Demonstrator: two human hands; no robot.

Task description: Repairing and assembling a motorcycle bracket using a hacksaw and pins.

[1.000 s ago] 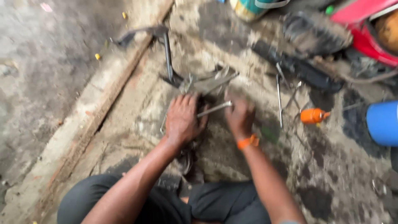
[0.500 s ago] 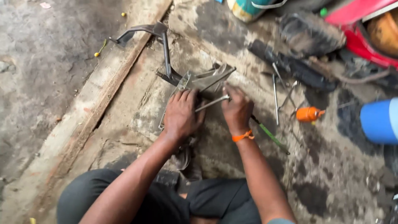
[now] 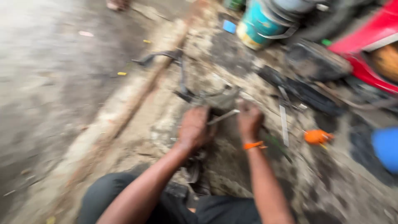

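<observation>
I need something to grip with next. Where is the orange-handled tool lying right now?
In the head view the orange-handled tool lies on the grimy ground to the right of the right hand, between a flat metal strip and the blue container.

Metal part (image 3: 217, 99): grey, dirty bracket-like piece, lying on the stained concrete floor just above both hands; blurred, its exact shape is not clear.
Thin rod (image 3: 223, 117): light metal, slightly tilted, running between the left hand (image 3: 194, 128) and the right hand (image 3: 249, 120), which both touch it.
</observation>
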